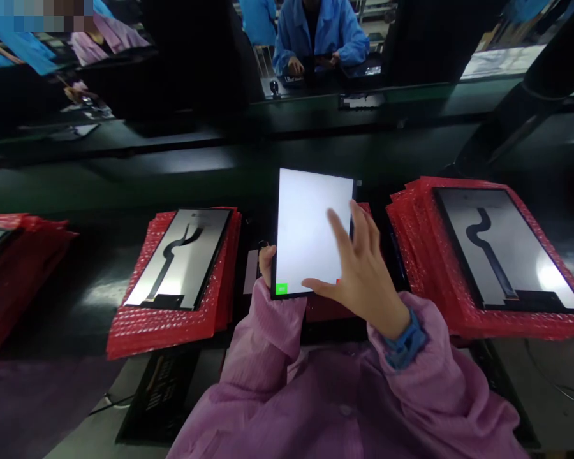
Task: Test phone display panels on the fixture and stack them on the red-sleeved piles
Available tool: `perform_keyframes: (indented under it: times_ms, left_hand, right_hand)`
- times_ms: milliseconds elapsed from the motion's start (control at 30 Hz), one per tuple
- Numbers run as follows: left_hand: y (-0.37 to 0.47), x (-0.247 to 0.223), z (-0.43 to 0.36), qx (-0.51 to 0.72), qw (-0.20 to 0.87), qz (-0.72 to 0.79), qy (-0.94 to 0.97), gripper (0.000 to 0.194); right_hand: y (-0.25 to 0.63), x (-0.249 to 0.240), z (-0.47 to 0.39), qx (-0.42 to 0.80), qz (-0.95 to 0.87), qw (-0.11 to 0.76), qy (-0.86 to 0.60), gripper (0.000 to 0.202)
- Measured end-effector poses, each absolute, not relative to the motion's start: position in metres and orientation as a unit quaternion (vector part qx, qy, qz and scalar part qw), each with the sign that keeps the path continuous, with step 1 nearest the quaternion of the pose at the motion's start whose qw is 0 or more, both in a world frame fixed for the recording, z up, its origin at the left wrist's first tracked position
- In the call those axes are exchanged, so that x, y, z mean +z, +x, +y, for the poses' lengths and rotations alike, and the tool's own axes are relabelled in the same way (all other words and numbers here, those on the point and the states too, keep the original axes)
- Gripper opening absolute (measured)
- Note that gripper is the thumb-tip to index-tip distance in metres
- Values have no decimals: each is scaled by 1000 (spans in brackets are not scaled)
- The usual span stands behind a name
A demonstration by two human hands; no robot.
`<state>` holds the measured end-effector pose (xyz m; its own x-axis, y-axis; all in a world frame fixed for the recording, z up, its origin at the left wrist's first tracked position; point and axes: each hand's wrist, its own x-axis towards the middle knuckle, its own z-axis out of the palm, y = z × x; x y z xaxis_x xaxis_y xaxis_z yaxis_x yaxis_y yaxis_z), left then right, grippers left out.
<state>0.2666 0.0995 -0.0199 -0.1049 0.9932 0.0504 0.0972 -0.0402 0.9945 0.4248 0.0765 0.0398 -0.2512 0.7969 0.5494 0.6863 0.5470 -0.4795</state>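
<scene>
- Holding lit display panel (306, 223) between both hands, not yet set down; judged midway through handling.
- Showing near-even white, with green mark (281, 289) at lower left, red mark (338, 281) partly behind right hand (368, 268).
- Pinching lower-left edge with left hand (266, 261), far fingers hidden; spreading right fingers over the face, cannot tell whether touching.
- Noting outward of each hand: grey-backed left panel (198, 264), right panel (521, 236), both atop red sleeves (129, 331); unable to tell which are done.

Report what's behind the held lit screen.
Red material shows below the lit screen, the left hand at its left edge. Most of that hand and anything directly behind are covered.
</scene>
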Motion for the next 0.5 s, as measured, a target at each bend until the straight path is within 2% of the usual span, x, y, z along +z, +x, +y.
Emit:
perform_keyframes:
  times_ms: [100,167,233,333,367,500]
  left_hand:
    - [267,-21,102,551,471,494,481,81]
    - [265,-26,102,562,465,485,482,82]
    - [262,-33,103,568,450,486,488,83]
    - [258,-43,104,568,454,485,486,86]
    - [258,-45,104,567,458,483,484,86]
    - [259,-41,102,560,443,497,492,88]
  right_hand:
    - [407,49,104,47,-833,344,-431,114]
    - [398,48,115,41,-841,325,-431,111]
    - [392,41,118,35,-842,324,-430,87]
    - [390,30,116,19,-838,344,-422,36]
    - [390,27,114,12,-837,352,-419,30]
    - [397,26,104,-20,-827,395,-399,31]
